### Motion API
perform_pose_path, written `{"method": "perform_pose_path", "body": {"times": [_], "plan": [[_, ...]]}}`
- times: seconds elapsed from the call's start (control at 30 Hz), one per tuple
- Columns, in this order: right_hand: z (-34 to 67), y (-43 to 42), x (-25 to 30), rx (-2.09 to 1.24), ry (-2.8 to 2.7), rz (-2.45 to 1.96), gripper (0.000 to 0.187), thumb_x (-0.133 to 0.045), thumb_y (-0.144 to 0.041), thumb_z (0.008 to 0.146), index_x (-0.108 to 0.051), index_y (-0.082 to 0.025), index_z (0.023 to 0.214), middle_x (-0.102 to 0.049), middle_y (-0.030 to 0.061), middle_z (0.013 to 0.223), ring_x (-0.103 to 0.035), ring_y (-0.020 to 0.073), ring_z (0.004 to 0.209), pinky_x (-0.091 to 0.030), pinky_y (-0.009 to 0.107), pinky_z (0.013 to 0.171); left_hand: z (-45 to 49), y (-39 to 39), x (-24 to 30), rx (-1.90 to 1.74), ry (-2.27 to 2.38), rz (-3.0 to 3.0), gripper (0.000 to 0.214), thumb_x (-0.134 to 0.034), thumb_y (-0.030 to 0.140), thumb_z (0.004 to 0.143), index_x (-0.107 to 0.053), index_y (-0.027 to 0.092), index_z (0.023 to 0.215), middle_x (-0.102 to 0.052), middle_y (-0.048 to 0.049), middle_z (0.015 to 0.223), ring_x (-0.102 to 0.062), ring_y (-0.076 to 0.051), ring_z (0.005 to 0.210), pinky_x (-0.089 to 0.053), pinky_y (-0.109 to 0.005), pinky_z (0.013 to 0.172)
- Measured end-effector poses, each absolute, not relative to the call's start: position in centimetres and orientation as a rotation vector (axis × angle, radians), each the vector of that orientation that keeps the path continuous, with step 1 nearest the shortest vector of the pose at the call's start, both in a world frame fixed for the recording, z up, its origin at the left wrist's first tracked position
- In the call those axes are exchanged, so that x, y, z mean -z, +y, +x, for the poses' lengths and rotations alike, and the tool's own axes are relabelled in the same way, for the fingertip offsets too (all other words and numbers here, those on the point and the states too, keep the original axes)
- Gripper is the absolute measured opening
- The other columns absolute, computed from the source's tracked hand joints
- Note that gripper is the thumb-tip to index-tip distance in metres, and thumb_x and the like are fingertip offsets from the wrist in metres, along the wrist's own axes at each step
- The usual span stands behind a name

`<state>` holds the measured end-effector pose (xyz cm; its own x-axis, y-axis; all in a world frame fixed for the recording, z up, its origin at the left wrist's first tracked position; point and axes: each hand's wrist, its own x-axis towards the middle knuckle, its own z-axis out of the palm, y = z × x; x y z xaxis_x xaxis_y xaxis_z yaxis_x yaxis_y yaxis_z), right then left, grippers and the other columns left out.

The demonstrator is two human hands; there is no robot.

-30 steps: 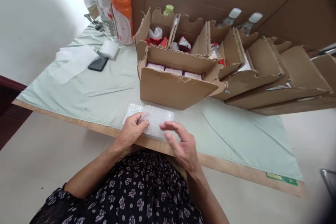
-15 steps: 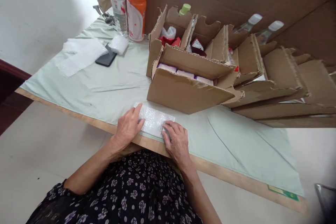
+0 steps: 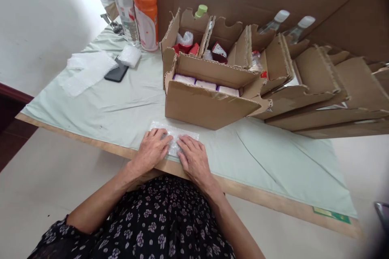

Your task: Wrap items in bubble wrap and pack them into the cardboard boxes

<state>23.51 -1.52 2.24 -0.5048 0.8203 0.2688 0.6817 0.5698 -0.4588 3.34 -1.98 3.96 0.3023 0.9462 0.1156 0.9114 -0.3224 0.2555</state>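
Note:
A small flat piece of bubble wrap [image 3: 173, 145] lies on the green cloth near the table's front edge. My left hand [image 3: 152, 146] rests on its left part, fingers bent a little and lying on the plastic. On the right part lies my right hand [image 3: 194, 156], palm down with its fingers stretched towards the middle. Both hands press on the sheet from above and are apart by a narrow gap. Whether anything is inside the wrap cannot be made out.
Cardboard compartments [image 3: 200, 107] stand behind the hands and to the right, with purple-edged packs [image 3: 206, 85] in the front one. A clear bottle [image 3: 126, 12], an orange bottle [image 3: 146, 8], a black phone [image 3: 117, 72], a wrapped bundle [image 3: 130, 55] and loose bubble wrap [image 3: 88, 68] are at left.
My hands have moved closer together on the bubble wrap. The left went from the sheet's left edge onto it, and the right slid inward. The view has shifted slightly.

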Motion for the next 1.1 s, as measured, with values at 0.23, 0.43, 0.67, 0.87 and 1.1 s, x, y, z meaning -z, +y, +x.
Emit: {"method": "perform_pose_path", "body": {"times": [0.23,0.43,0.67,0.87,1.1], "plan": [[27.0,-2.3,-2.1,-0.261,-1.970,-1.634,0.029,-0.057,-0.040,0.099,-0.071,-0.018,0.111,-0.070,0.0148,0.127,-0.058,0.0327,0.121,-0.044,0.049,0.098,2.5,-1.6,-4.0,-0.400,1.673,2.388,0.030,-0.061,0.015,0.091,-0.072,0.025,0.117,-0.066,-0.0104,0.121,-0.057,-0.029,0.109,-0.050,-0.043,0.088],[24.2,-1.6,-2.4,-0.539,-1.828,-1.536,0.012,-0.058,-0.032,0.094,-0.062,-0.021,0.095,-0.070,0.0131,0.125,-0.061,0.0295,0.118,-0.045,0.048,0.100,2.2,-2.4,-3.0,-0.730,1.669,2.269,0.032,-0.059,0.021,0.094,-0.068,0.023,0.124,-0.064,-0.0123,0.128,-0.059,-0.029,0.116,-0.051,-0.047,0.099],[24.7,-3.4,-5.9,-0.905,-1.496,-1.176,0.006,-0.060,-0.027,0.096,-0.058,-0.025,0.092,-0.074,0.0047,0.102,-0.069,0.0182,0.094,-0.053,0.031,0.081,0.2,-2.1,-3.8,-1.051,1.689,1.598,0.096,-0.076,0.039,0.079,-0.029,0.018,0.160,-0.054,-0.0186,0.149,-0.050,-0.035,0.137,-0.038,-0.056,0.117],[26.3,-3.6,-5.4,-1.079,-1.306,-1.145,0.016,-0.071,-0.036,0.092,-0.059,-0.025,0.094,-0.074,0.0050,0.102,-0.070,0.0187,0.094,-0.054,0.031,0.082,0.1,-2.0,-4.8,-0.905,1.353,1.074,0.086,-0.078,0.044,0.076,-0.047,0.016,0.151,-0.069,-0.0097,0.112,-0.067,-0.024,0.103,-0.053,-0.037,0.093],[27.3,-1.8,-3.7,-1.303,-1.139,-1.248,0.038,-0.073,-0.048,0.086,-0.060,-0.023,0.112,-0.076,0.0070,0.106,-0.071,0.0222,0.098,-0.056,0.037,0.089,1.6,-1.7,-5.0,-1.047,1.437,1.392,0.045,-0.072,0.033,0.080,-0.071,0.021,0.123,-0.068,-0.0066,0.109,-0.064,-0.021,0.104,-0.052,-0.034,0.093]]}}
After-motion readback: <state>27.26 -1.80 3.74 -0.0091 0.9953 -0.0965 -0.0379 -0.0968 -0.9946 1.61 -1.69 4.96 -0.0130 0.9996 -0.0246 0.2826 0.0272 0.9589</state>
